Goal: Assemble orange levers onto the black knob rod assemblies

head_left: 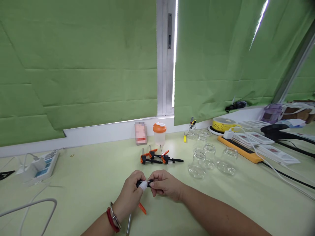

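Note:
Both hands meet low in the middle of the view on a small bar clamp (150, 183), mostly hidden by the fingers. My left hand (134, 188) is closed round its black body, with a white wrap on the thumb. From under that hand stick out an orange lever (142, 208) and a metal bar (129, 224). My right hand (166, 185) pinches the black end between thumb and fingers. Just beyond the hands lie three similar black and orange bar clamps (150, 160), close together on the table with their metal bars pointing away.
Several clear glass jars (197, 167) stand to the right. Behind the clamps are an orange-lidded cup (159, 132) and a pinkish box (140, 133). An orange power strip (240, 150) with cables lies at right, a white power strip (46, 167) at left. A yellow tool (184, 138) lies near the wall.

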Motion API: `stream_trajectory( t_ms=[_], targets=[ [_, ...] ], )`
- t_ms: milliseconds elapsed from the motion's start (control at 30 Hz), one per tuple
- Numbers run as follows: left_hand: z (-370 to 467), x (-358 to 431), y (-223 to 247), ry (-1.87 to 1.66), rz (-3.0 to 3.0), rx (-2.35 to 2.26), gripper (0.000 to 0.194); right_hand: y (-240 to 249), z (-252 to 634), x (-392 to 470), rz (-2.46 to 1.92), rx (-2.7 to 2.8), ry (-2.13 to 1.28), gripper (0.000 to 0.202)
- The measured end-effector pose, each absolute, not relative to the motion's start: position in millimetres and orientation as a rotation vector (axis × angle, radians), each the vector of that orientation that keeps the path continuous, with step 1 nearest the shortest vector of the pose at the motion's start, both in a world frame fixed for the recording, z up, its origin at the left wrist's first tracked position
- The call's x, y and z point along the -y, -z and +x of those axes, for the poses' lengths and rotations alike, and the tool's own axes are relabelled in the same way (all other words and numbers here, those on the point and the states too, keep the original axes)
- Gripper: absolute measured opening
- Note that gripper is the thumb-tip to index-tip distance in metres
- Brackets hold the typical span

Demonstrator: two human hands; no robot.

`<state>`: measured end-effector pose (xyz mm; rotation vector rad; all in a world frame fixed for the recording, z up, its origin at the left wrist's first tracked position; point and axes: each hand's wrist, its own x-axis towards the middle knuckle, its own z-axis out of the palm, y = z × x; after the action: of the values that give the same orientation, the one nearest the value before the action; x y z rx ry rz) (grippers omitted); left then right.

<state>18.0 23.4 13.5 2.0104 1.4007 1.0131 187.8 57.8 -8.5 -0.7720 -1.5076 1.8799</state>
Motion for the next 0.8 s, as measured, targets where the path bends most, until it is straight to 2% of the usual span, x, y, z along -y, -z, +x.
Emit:
stream_trajectory(
  t_ms=[467, 700, 800],
  targets=[
    [17, -20, -17, -0.929, 1.906, -1.358, 0.003, 10, 188, -58, -0.763, 1.668, -1.757, 0.030],
    [20, -16, -10, -0.961, 1.684, -1.175, 0.043, 2, 188, -58, -0.894, 1.593, -1.672, 0.025],
    [21, -18, -3, -1.054, 1.765, -1.337, 0.057, 4, 185, -59, -0.916, 1.547, -1.655, 0.025]
  ],
)
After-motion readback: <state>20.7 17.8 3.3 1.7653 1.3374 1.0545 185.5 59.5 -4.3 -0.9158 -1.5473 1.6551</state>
